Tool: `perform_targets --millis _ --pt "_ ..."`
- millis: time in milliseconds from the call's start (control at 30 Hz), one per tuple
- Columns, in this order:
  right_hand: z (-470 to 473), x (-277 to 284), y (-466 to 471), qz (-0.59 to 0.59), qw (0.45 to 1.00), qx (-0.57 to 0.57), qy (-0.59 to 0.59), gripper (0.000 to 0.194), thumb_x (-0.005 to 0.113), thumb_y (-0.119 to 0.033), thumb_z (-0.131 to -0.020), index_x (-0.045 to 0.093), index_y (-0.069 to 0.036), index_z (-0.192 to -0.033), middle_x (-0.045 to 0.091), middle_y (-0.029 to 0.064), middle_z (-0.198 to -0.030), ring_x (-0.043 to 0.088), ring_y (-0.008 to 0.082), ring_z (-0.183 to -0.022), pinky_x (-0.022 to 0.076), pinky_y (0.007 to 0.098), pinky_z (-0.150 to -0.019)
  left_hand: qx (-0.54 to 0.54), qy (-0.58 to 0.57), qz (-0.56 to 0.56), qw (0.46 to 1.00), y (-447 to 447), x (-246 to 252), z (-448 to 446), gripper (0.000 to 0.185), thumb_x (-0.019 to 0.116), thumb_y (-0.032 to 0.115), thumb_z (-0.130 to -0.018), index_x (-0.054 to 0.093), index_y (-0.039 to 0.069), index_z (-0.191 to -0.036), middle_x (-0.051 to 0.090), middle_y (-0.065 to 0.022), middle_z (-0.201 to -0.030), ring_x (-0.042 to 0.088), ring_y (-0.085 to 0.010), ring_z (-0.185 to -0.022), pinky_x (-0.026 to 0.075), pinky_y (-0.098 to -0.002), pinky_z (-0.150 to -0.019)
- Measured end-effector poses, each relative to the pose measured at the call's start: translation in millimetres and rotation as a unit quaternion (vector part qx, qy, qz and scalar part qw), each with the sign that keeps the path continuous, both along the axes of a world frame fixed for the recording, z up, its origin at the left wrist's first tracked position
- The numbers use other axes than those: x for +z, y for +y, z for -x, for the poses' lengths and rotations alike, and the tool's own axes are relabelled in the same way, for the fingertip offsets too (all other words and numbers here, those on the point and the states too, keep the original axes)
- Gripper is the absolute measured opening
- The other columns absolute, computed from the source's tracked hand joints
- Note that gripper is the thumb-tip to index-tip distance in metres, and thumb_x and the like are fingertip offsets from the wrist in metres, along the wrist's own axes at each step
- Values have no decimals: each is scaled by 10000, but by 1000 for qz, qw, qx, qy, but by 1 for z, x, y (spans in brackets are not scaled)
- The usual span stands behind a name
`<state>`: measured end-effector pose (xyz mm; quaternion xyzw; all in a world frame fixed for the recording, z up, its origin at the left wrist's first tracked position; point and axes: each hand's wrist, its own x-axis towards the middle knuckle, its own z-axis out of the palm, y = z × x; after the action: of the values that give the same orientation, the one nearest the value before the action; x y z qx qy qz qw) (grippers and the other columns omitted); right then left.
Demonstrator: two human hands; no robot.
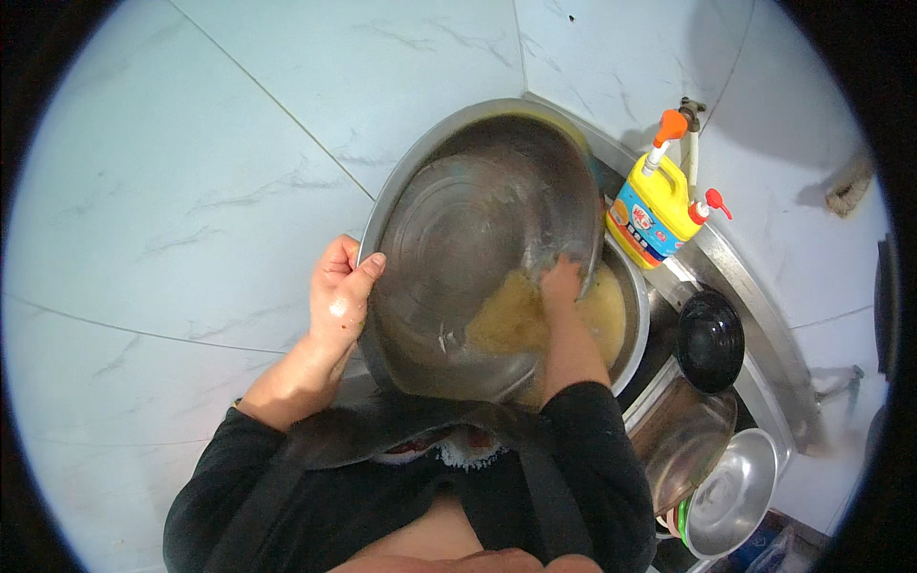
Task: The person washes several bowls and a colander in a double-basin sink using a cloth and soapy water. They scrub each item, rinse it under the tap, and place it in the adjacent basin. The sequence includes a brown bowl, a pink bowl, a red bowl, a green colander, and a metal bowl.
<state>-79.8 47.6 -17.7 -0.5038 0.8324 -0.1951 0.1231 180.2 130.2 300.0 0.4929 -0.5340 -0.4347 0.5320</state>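
Note:
A large round metal basin stands tilted before me, its inside facing me. My left hand grips its left rim, thumb on the inner side, with wet skin or suds on the back of the hand. Inside the basin, near its lower right wall, is my right hand; it is blurred, and whether it holds something cannot be told. Cloudy yellowish liquid lies in the lower part of the basin. Below and to the right of it, partly hidden, another metal basin holds similar cloudy liquid.
A yellow detergent jug with an orange-topped pump stands at the back right, by a wall tap and a red-topped pump. Along the metal sink edge are a black bowl, a brownish metal vessel and a silver bowl.

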Motion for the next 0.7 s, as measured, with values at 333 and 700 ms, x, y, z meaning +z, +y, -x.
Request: perform_targets --millis 333,700 --pt "-9 -22 17 -93 970 16 -222 345 503 -197 -829 468 -16 -1121 493 205 -1153 541 342 -978 442 418 -828 -2 5 -6 1000 -4 1 1 239 557 14 -795 386 115 -662 402 69 -622 331 -28 -580 274 -195 -520" --pt "-73 202 -111 328 463 52 -822 339 556 -74 -835 396 -148 -1124 492 25 -1035 512 172 -888 465 323 -710 -2 10 -3 1000 -15 -8 -8 236 561 23 -797 392 116 -661 404 68 -623 340 -32 -588 284 -195 -529"
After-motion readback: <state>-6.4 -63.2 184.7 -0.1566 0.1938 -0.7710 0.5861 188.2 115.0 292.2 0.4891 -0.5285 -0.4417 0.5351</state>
